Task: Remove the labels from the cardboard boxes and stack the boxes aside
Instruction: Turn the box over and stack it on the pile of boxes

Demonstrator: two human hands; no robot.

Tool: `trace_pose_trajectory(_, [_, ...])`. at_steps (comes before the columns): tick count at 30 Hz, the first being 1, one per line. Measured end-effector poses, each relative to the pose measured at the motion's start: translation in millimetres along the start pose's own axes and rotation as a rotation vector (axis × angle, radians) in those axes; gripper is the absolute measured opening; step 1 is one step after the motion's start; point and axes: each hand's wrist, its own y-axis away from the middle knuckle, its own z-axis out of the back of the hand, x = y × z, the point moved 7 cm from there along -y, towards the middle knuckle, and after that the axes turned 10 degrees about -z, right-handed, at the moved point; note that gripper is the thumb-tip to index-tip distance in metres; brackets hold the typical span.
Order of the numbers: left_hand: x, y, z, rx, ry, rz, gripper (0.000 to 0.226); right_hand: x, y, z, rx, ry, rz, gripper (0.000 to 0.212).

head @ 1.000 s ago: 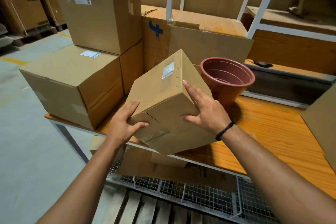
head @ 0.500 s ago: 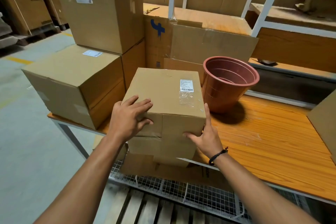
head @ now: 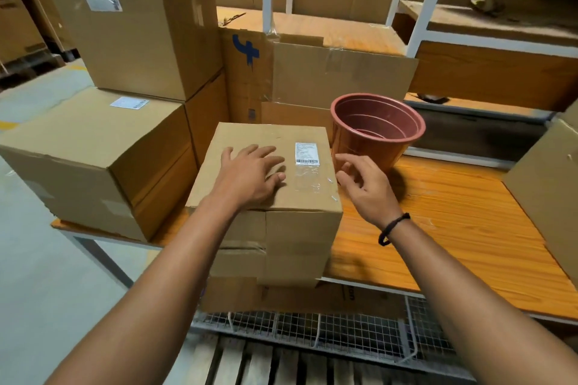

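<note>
Cardboard box (head: 297, 237), head view: held tilted between both hands a second ago, it now sits square at the near edge of the orange table (head: 438, 228), just beside the red plant pot (head: 375, 134), with its white label (head: 306, 153) uppermost. The left hand (head: 250, 175) has moved from the front corner to lie flat and spread on the top face, gripping nothing. The right hand (head: 362, 184) has let go and hovers with loosely curled, empty fingers near the label, though contact with the box edge is unclear; peeling appears to be the step at hand, stacking not yet done.
</note>
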Motion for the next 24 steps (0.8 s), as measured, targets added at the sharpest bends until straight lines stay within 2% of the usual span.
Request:
trace_pose_trajectory(4, [8, -38, -12, 0.123, 0.007, -0.052, 0.051, 13, -41, -19, 0.152, 0.292, -0.147, 0.040])
trace_pose_trajectory(7, [16, -43, -18, 0.176, 0.048, -0.056, 0.050, 15, -51, -35, 0.278, 0.388, -0.186, 0.041])
trace_pose_trajectory(10, [17, -40, -22, 0.173, 0.080, -0.065, 0.048, 20, -54, -34, 0.321, 0.461, -0.186, 0.037])
trace_pose_trajectory(14, [17, -42, -25, 0.151, 0.080, -0.071, 0.047, 21, -61, -29, 0.362, 0.443, -0.244, 0.030])
trace_pose_trajectory(18, [18, -43, -27, 0.129, 0.083, -0.073, 0.047, 23, -89, -33, 0.275, 0.366, -0.302, 0.024])
trace_pose_trajectory(20, [18, -43, -26, 0.120, 0.089, -0.074, 0.046, 22, -100, -37, 0.236, 0.347, -0.383, 0.030])
trace_pose_trajectory(24, [19, -42, -25, 0.101, 0.093, -0.072, 0.046, 17, -113, -41, 0.253, 0.282, -0.539, 0.025])
